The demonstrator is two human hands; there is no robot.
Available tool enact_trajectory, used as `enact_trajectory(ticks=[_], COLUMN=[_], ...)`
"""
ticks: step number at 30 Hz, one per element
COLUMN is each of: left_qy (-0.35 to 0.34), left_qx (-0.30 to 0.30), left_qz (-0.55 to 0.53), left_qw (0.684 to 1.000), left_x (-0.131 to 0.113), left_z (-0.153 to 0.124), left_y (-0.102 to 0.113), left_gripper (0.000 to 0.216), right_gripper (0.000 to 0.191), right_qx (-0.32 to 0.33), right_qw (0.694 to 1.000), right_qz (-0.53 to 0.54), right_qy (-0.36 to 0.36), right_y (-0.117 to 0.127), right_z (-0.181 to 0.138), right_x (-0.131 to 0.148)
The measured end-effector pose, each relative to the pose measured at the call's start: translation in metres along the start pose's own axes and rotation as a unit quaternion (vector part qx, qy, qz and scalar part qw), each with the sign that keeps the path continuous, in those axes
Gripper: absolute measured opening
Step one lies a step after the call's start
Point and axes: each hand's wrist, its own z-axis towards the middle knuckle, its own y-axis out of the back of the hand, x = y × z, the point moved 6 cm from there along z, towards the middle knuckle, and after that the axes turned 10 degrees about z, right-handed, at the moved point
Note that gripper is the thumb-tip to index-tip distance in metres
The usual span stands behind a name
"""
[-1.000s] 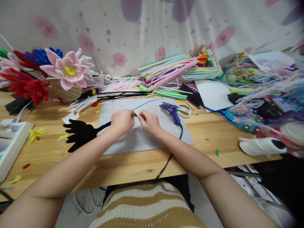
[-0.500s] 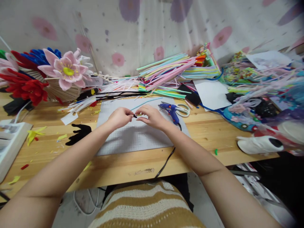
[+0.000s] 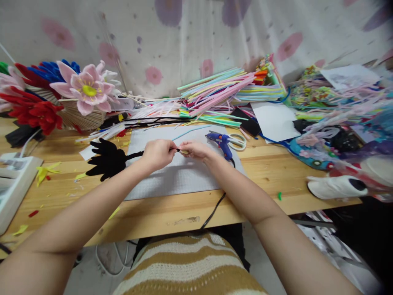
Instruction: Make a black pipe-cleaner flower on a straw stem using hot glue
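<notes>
A fuzzy black pipe-cleaner flower (image 3: 108,160) with pointed petals sticks out to the left of my left hand (image 3: 159,155). That hand is closed around its thin black stem (image 3: 134,155). The stem's end emerges past the left fingertips toward my right hand (image 3: 194,150). With fingers pinched together, my right hand grips this end. A small pale yellowish bit shows at its fingertips, too small to name. Both hands are just above a grey mat (image 3: 172,186). A blue glue gun (image 3: 222,143) lies right of my right hand, by white-handled scissors (image 3: 237,142).
Piles of coloured pipe cleaners (image 3: 221,92) line the back of the table. Pink, red and blue fuzzy flowers (image 3: 89,91) stand at left, above a white power strip (image 3: 18,184). A white glue-gun-like object (image 3: 336,187) lies right. The black cord (image 3: 213,211) hangs over the front edge.
The black flower has turned and now shows more petals and its stem. My left hand has moved slightly right and down; the right fingers have closed in on the stem's end.
</notes>
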Motion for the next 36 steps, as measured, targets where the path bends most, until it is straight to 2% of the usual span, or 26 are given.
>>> enact_trajectory(ticks=[3,5,7,9,10,12,14,16,19,23,27,32,34,36], left_qy=[-0.057,-0.075,-0.065,-0.034,-0.015,0.024,0.046,0.051,0.045,0.019,-0.001,-0.026,-0.039,-0.049], left_qx=[-0.036,-0.047,-0.048,-0.035,-0.024,0.005,0.033,0.047,0.042,0.020,-0.006,-0.020,-0.032,-0.047], left_qz=[0.062,0.070,0.055,0.012,-0.019,-0.090,-0.153,-0.193,-0.215,-0.202,-0.185,-0.132,-0.099,-0.063], left_qw=[0.996,0.994,0.995,0.999,0.999,0.996,0.987,0.979,0.975,0.979,0.983,0.991,0.994,0.996], left_x=[-0.009,-0.011,-0.009,-0.004,-0.001,0.007,0.012,0.015,0.014,0.008,0.003,-0.004,-0.008,-0.013], left_z=[-0.005,-0.007,-0.006,-0.004,-0.002,0.002,0.005,0.009,0.011,0.010,0.009,0.011,0.011,0.011], left_y=[-0.002,-0.004,-0.004,-0.003,-0.003,-0.005,-0.009,-0.013,-0.014,-0.008,0.001,0.006,0.008,0.011], left_gripper=[0.032,0.033,0.032,0.028,0.026,0.023,0.022,0.021,0.018,0.016,0.029,0.026,0.024,0.022], right_gripper=[0.012,0.013,0.015,0.015,0.014,0.013,0.016,0.019,0.021,0.018,0.017,0.018,0.016,0.014], right_qx=[0.036,0.034,0.010,-0.055,-0.101,-0.185,-0.211,-0.198,-0.191,-0.190,-0.188,-0.168,-0.156,-0.149], right_qw=[0.990,0.987,0.993,0.998,0.988,0.929,0.848,0.789,0.750,0.746,0.743,0.735,0.750,0.783], right_qz=[0.084,0.100,0.084,0.021,-0.033,-0.170,-0.307,-0.404,-0.471,-0.490,-0.504,-0.522,-0.510,-0.469], right_qy=[-0.108,-0.122,-0.082,0.032,0.112,0.273,0.378,0.418,0.423,0.410,0.399,0.399,0.392,0.381], right_y=[-0.002,-0.003,-0.002,0.003,0.007,0.009,0.001,-0.007,-0.011,-0.010,-0.010,-0.008,-0.006,-0.002], right_z=[-0.002,-0.003,-0.003,-0.006,-0.011,-0.029,-0.045,-0.052,-0.049,-0.040,-0.040,-0.046,-0.046,-0.046], right_x=[-0.014,-0.017,-0.016,-0.006,0.003,0.021,0.031,0.032,0.031,0.031,0.033,0.039,0.040,0.040])
